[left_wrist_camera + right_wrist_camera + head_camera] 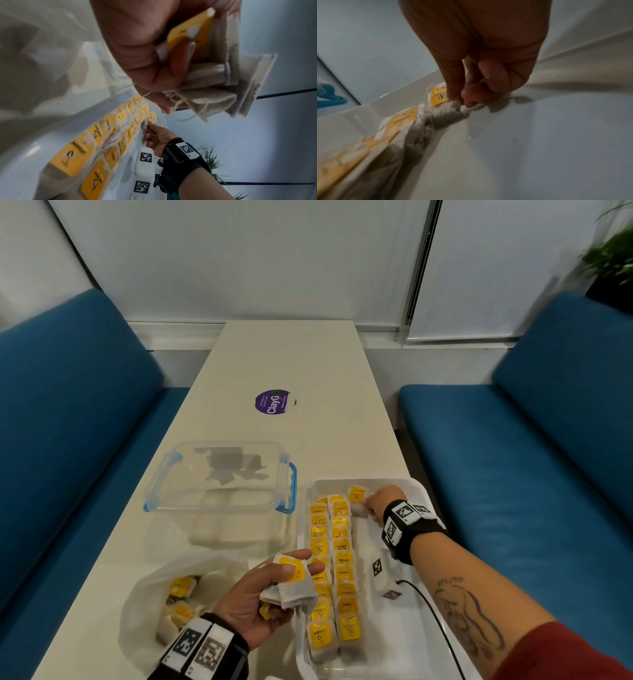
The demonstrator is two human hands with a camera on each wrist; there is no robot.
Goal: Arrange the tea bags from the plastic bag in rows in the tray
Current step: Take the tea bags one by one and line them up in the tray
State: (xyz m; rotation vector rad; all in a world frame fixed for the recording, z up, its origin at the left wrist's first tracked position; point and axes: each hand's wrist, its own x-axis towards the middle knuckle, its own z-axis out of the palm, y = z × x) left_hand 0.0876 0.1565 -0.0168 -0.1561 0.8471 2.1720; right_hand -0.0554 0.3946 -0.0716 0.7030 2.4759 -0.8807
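Note:
A white tray (404, 642) at the near right of the table holds two rows of yellow-tagged tea bags (334, 570). At its far end my right hand (380, 505) pinches a single tea bag (358, 501) that starts a third row and touches the tray floor; in the right wrist view thumb and fingers (467, 97) press on this tea bag (443, 108). My left hand (274, 587) hovers at the tray's left edge, holding a bunch of tea bags (291, 583); the same bunch (214, 81) fills the left wrist view. The plastic bag (154, 597) lies near left with more tea bags inside.
A clear plastic box (219, 481) with blue handles sits left of the tray's far end. A purple round sticker (273, 402) lies mid-table. Blue benches (513, 457) flank the narrow table. A white marker block with a black cable (383, 573) lies in the tray.

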